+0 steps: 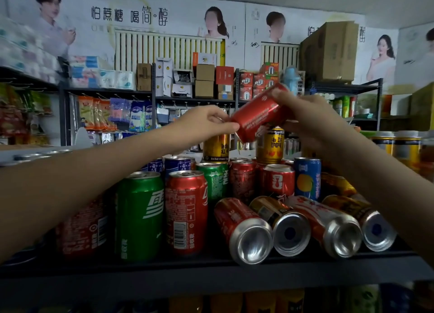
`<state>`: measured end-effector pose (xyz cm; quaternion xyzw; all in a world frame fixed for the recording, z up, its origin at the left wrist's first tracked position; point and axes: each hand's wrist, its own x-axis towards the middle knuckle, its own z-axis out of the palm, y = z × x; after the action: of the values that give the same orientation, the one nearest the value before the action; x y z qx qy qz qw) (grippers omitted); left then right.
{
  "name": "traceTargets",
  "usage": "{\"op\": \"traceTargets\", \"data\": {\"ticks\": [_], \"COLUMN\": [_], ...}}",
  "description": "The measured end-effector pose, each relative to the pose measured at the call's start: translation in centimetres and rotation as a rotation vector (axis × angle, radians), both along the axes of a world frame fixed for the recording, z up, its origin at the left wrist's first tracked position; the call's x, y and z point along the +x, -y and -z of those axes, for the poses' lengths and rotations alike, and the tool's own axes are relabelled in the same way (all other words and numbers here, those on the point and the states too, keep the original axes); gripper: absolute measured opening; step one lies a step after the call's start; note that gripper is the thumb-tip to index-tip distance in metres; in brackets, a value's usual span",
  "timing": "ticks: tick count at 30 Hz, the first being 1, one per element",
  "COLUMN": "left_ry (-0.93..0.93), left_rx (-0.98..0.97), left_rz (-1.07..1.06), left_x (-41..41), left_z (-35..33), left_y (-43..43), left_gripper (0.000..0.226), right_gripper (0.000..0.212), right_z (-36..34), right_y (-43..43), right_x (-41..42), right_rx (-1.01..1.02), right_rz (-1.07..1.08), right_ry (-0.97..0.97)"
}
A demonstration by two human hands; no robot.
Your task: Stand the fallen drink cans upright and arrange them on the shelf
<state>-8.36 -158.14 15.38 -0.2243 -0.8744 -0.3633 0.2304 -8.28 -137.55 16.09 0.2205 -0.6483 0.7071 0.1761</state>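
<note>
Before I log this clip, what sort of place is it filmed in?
Most likely a small grocery or convenience shop: drink cans crowd a dark metal shelf, packaged snacks hang on pegs behind, and tissue packs and cardboard boxes fill the racks above.

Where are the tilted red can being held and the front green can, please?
red can (258,111): head view, middle of its body.
front green can (150,204): head view, its white logo.

Red can (259,112), white lettering
</note>
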Motion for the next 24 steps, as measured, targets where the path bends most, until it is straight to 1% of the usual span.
{"op": "traceTargets", "data": {"ticks": [2,3,4,6,8,10,12,13,14,17,19,21,24], "left_ry": [0.105,0.141,0.148,0.125,0.110,0.097,0.060,0.034,0.004,-0.066,-0.045,0.005,0.058], "left_rx": [0.125,0.164,0.197,0.276,0.389,0.488,0.500,0.453,0.361,-0.022,-0.196,-0.299,-0.389], "left_rz": [0.110,0.160,0.193,0.224,0.263,0.294,0.265,0.218,0.146,-0.085,-0.166,-0.222,-0.271], "left_x": [0.5,0.8,1.0,1.3,1.3,1.3,1.3,1.3,1.4,1.5,1.2,0.4,-0.9], "left_z": [-0.2,-0.1,0.0,0.3,0.5,0.3,-0.2,-0.6,-1.1,-1.8,-1.6,-1.0,0.1], "left_y": [-0.5,-0.8,-1.2,-1.6,-1.6,-1.4,-1.3,-1.3,-1.4,-1.8,-2.3,-2.8,-3.5], "left_gripper": [0.068,0.077,0.081,0.080,0.072,0.061,0.055,0.054,0.054,0.053,0.048,0.053,0.058], "right_gripper": [0.035,0.033,0.032,0.027,0.020,0.027,0.037,0.038,0.035,0.026,0.022,0.024,0.023], "right_z": [-0.4,-0.5,-0.5,-0.2,0.1,0.4,0.8,1.0,1.1,1.4,1.6,1.9,2.3], "right_y": [0.0,0.1,0.2,0.2,-0.2,-0.9,-1.4,-1.6,-1.7,-2.4,-2.9,-3.4,-4.4], "right_x": [0.5,0.6,0.8,1.0,0.9,0.7,0.5,0.3,0.3,0.1,0.1,0.0,-0.3], "right_rx": [-0.166,-0.211,-0.233,-0.222,-0.147,-0.041,0.084,0.154,0.239,0.509,0.604,0.694,0.783], "right_rz": [-0.079,-0.120,-0.163,-0.230,-0.272,-0.310,-0.319,-0.296,-0.246,-0.012,0.099,0.177,0.241], "right_ry": [0.037,0.049,0.061,0.079,0.102,0.162,0.214,0.217,0.196,0.075,0.029,-0.019,-0.089]}}
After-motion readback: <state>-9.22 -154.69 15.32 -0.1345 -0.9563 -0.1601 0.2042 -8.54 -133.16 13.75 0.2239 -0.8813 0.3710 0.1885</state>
